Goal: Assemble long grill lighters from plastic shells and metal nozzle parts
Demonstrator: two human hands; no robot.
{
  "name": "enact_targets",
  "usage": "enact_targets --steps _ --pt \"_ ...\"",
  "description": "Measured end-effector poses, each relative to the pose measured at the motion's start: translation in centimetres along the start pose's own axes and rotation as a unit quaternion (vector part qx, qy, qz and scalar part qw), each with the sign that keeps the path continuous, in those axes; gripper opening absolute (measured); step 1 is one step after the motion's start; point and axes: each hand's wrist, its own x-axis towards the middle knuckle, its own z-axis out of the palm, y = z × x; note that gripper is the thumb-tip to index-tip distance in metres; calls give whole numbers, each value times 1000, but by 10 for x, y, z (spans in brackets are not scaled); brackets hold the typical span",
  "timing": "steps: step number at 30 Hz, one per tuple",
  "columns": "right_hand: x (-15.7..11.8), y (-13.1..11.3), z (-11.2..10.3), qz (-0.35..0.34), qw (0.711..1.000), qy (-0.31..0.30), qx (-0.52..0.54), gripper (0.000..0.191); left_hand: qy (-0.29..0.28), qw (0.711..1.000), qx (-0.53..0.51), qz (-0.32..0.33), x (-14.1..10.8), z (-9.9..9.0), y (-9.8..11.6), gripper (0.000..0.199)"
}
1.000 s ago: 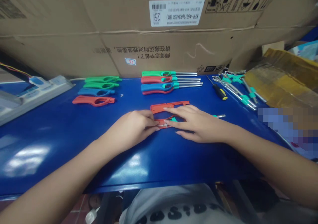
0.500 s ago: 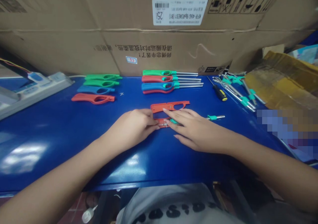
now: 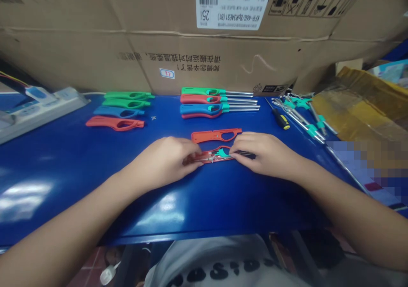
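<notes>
My left hand rests its fingertips on a red plastic lighter half-shell, which lies flat on the blue table. My right hand pinches a teal-collared metal lighter insert, which lies along that shell. The insert's metal shaft is mostly hidden under my right fingers. A second orange-red half-shell lies just beyond both hands, not touching them.
Assembled lighters and loose green, blue and red handles lie at the back. Beyond them stand a cardboard box, a screwdriver, a pile of teal-collared metal inserts and a power strip.
My right hand has moved left, taking the teal-collared insert from the table's right side onto the red shell. The view has tilted slightly.
</notes>
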Motion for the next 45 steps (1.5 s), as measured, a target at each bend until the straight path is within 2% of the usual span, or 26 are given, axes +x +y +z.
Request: enact_targets --steps 4,10,14,19,33,40,45 --pt "-1 -1 -2 12 1000 -22 -10 17 32 997 56 43 -1 -1 4 21" --pt "-3 -4 -9 15 999 -42 -4 13 43 993 4 111 3 16 12 27" --pt "-4 -2 -10 17 998 -58 -25 14 43 993 -31 103 4 31 11 31" --pt "-5 -4 -11 8 998 -54 -36 15 56 992 -47 98 4 39 8 31" --pt "-12 -10 -14 -4 997 -55 -53 22 54 993 -29 100 4 40 9 32" --pt "-11 -12 -16 1 994 -102 -50 24 61 992 -15 113 4 41 8 32" --pt "-13 -12 -17 5 994 -95 -61 25 59 992 -10 115 3 41 8 32"
